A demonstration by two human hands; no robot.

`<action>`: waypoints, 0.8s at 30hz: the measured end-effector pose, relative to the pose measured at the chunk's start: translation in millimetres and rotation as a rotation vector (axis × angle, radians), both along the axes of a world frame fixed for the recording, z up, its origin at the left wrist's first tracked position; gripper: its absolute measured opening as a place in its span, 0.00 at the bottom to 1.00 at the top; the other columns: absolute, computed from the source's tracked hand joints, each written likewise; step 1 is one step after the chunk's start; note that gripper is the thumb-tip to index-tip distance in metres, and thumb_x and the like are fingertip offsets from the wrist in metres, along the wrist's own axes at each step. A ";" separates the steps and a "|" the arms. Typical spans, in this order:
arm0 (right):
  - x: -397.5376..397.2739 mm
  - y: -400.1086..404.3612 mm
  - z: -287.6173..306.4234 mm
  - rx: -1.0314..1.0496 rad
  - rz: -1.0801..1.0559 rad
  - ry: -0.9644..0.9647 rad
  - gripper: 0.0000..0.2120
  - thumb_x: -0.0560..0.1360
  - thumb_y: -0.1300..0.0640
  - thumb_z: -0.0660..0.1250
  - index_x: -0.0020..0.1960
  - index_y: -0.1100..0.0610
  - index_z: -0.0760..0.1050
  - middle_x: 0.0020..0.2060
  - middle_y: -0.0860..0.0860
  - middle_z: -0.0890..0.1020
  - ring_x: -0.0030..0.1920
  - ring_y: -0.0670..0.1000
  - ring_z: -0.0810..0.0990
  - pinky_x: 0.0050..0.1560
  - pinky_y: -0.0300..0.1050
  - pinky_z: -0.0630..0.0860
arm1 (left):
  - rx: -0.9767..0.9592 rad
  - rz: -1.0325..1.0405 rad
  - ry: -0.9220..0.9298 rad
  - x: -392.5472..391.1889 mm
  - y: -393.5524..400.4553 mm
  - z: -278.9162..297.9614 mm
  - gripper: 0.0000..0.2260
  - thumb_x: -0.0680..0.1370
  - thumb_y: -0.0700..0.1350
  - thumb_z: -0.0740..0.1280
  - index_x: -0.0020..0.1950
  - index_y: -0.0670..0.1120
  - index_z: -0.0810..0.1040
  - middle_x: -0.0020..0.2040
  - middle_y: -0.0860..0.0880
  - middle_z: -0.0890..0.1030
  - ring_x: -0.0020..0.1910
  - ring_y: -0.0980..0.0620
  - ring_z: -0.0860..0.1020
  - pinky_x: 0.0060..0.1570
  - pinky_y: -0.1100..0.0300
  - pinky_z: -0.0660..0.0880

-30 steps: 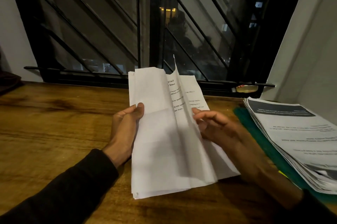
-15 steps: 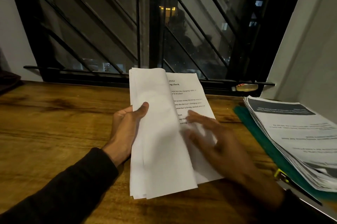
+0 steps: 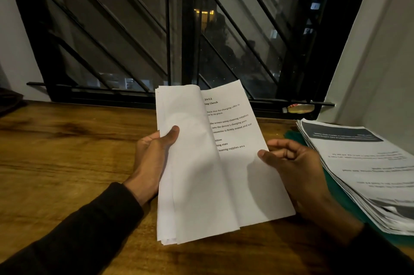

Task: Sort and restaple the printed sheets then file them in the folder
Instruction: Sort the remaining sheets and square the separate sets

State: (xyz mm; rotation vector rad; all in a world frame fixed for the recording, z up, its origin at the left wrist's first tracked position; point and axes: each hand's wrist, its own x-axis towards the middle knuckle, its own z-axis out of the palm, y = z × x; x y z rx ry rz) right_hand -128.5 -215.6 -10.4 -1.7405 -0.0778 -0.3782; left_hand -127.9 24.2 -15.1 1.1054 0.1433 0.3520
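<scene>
A bundle of white printed sheets (image 3: 201,174) is held up over the wooden table, its turned pages folded over to the left and one printed page showing on the right. My left hand (image 3: 154,151) grips the folded left part, thumb on top. My right hand (image 3: 289,162) holds the right edge of the printed page, thumb on the paper, fingers curled behind. A second stack of printed sheets (image 3: 367,167) lies at the right on a green folder (image 3: 336,187).
The wooden table (image 3: 67,151) runs up to a dark window with a black metal grille (image 3: 179,39). A small bottle (image 3: 300,108) lies on the sill at the right. A white wall (image 3: 380,73) closes the right side.
The loose upright page has been folded down onto the left part. My right hand slid off the page's face to its right edge. The bundle is now raised slightly.
</scene>
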 end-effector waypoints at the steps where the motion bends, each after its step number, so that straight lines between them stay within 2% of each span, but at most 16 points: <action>1: -0.2 0.2 0.5 -0.014 -0.005 -0.013 0.09 0.70 0.59 0.73 0.47 0.51 0.77 0.35 0.52 0.85 0.35 0.49 0.84 0.33 0.38 0.77 | 0.005 0.001 0.003 -0.2 0.0 0.1 0.04 0.77 0.39 0.69 0.49 0.39 0.83 0.45 0.45 0.86 0.37 0.50 0.85 0.36 0.60 0.82; 4: -1.3 0.1 1.2 -0.102 -0.009 -0.054 0.08 0.71 0.58 0.73 0.47 0.50 0.78 0.34 0.50 0.85 0.36 0.48 0.84 0.35 0.39 0.78 | 0.005 0.006 0.003 -0.3 0.7 0.4 0.04 0.77 0.39 0.69 0.49 0.39 0.83 0.45 0.45 0.86 0.38 0.50 0.85 0.37 0.60 0.82; 8: -0.1 -1.2 0.3 -0.186 -0.045 -0.070 0.06 0.71 0.57 0.73 0.47 0.57 0.80 0.33 0.37 0.83 0.36 0.42 0.82 0.37 0.40 0.76 | 0.013 0.007 -0.004 -1.4 0.8 1.5 0.04 0.77 0.38 0.69 0.48 0.40 0.82 0.42 0.47 0.87 0.36 0.51 0.85 0.34 0.62 0.81; 12: -1.1 -0.6 0.6 -0.206 -0.061 -0.099 0.06 0.71 0.55 0.74 0.44 0.52 0.78 0.31 0.46 0.84 0.34 0.43 0.81 0.37 0.41 0.75 | 0.019 0.007 0.001 -1.0 0.9 0.5 0.04 0.77 0.39 0.69 0.48 0.40 0.83 0.42 0.47 0.87 0.37 0.50 0.85 0.35 0.61 0.81; 16: 0.5 -2.7 -1.1 -0.209 -0.056 -0.081 0.05 0.70 0.54 0.74 0.41 0.54 0.79 0.33 0.47 0.84 0.34 0.45 0.82 0.38 0.43 0.78 | 0.026 0.018 0.001 -0.3 1.3 0.5 0.03 0.77 0.39 0.69 0.47 0.40 0.82 0.41 0.47 0.86 0.36 0.51 0.84 0.35 0.61 0.81; 18: -0.4 -2.2 -1.8 -0.202 -0.046 -0.096 0.04 0.70 0.56 0.74 0.40 0.55 0.80 0.34 0.46 0.84 0.36 0.43 0.81 0.36 0.37 0.76 | 0.029 0.011 -0.005 -0.8 0.5 1.0 0.04 0.77 0.38 0.69 0.47 0.39 0.82 0.40 0.48 0.86 0.35 0.51 0.84 0.34 0.62 0.81; 20: -2.8 0.1 -0.5 -0.234 -0.054 -0.136 0.04 0.71 0.56 0.74 0.39 0.53 0.80 0.36 0.43 0.83 0.38 0.36 0.80 0.35 0.27 0.73 | 0.027 0.011 -0.008 -0.9 0.7 0.9 0.04 0.78 0.38 0.69 0.47 0.39 0.82 0.40 0.48 0.86 0.35 0.52 0.84 0.34 0.62 0.81; 21: -3.6 1.3 1.1 -0.270 -0.070 -0.165 0.05 0.71 0.56 0.73 0.38 0.52 0.79 0.37 0.40 0.82 0.39 0.32 0.79 0.36 0.27 0.72 | 0.035 0.013 -0.008 -1.0 1.0 0.6 0.04 0.78 0.39 0.69 0.48 0.40 0.82 0.40 0.48 0.86 0.35 0.52 0.85 0.34 0.62 0.81; 22: -4.5 2.0 2.6 -0.299 -0.078 -0.186 0.06 0.72 0.56 0.72 0.38 0.51 0.78 0.37 0.39 0.81 0.40 0.32 0.79 0.37 0.30 0.73 | 0.044 0.014 -0.006 -0.9 1.2 0.3 0.04 0.78 0.39 0.69 0.48 0.40 0.82 0.41 0.48 0.87 0.35 0.52 0.85 0.33 0.63 0.80; 24: -8.1 5.1 6.8 -0.278 0.000 -0.172 0.06 0.74 0.54 0.70 0.40 0.51 0.75 0.33 0.46 0.81 0.33 0.44 0.80 0.34 0.42 0.75 | 0.048 0.016 0.001 -0.6 1.6 -0.8 0.04 0.78 0.39 0.69 0.48 0.40 0.83 0.41 0.48 0.87 0.36 0.52 0.85 0.33 0.63 0.80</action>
